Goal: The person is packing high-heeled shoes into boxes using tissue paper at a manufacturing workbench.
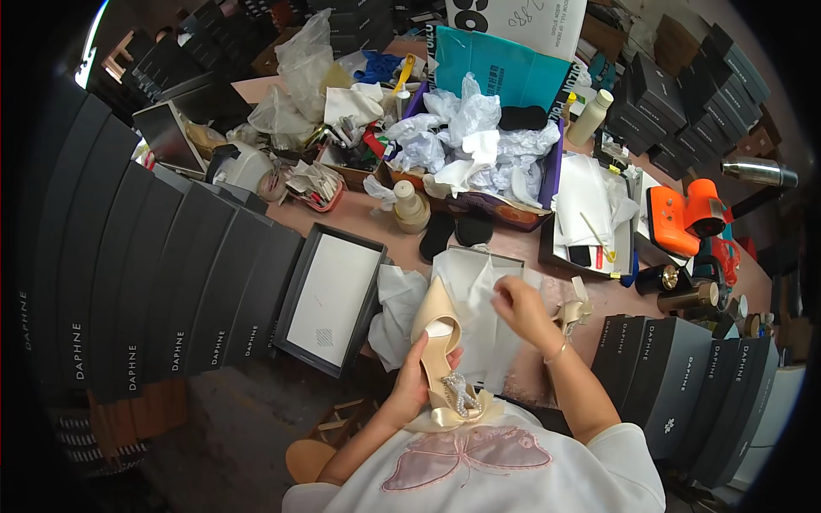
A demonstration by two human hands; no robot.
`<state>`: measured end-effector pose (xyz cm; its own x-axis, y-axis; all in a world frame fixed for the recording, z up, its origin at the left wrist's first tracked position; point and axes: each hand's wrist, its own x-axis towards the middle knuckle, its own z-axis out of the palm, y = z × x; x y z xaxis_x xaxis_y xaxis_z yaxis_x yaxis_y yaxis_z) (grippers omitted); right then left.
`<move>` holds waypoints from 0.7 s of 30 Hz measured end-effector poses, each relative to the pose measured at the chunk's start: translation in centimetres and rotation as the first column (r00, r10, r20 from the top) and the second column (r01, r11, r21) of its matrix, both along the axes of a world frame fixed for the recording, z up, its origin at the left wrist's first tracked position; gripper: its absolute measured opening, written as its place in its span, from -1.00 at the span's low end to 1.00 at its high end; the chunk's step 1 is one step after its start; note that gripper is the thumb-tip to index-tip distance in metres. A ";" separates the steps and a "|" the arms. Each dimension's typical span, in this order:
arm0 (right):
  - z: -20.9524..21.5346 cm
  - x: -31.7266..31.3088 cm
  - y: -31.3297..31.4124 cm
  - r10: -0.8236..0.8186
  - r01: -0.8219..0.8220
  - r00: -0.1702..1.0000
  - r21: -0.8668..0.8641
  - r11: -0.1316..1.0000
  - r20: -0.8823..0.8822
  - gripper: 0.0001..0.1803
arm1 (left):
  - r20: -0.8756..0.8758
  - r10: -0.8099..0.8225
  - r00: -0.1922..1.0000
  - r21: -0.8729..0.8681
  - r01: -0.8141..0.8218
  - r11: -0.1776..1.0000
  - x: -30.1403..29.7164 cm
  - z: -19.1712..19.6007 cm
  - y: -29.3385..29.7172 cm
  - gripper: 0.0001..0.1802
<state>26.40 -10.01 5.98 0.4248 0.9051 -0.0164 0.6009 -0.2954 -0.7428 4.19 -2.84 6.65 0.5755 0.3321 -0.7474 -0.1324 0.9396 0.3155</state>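
Note:
A cream pointed-toe shoe [436, 306] with a satin bow and a beaded strap rests in my left hand [417, 369], whose fingers wrap round its side. White padding shows inside the shoe, and its toe points away from me. To the right, over white tissue paper [479, 286], my right hand [522, 315] is raised with its fingers curled together. What they hold, if anything, is hidden. A second cream shoe with a bow [575, 309] lies on the table just beyond my right wrist. The tissue spreads from an open dark box [505, 259].
Left of the tissue lies a dark box part with a white inside [335, 295]. Stacked dark shoeboxes [205, 282] stand at left, more [684, 376] at right. Crumpled paper fills a purple carton [547, 184]. A pump bottle [410, 209] and an orange device [680, 218] stand farther off.

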 end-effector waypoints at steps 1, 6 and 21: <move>1.0 -1.5 -1.0 0.084 -0.084 0.996 -0.020 0.996 0.000 -0.72 | 0.024 0.013 1.000 -0.023 -0.013 1.000 0.4 -0.1 -0.2 -0.40; -1.0 -0.1 -3.2 -0.193 0.208 0.950 -0.035 0.978 0.246 -0.74 | -0.011 -0.125 0.992 0.022 0.125 0.992 0.1 -2.1 -0.1 -0.39; 0.1 -5.8 1.0 -0.070 0.070 0.946 0.010 0.997 0.315 -0.45 | -0.044 -0.203 0.978 0.287 0.207 0.935 2.4 1.0 -3.2 -0.47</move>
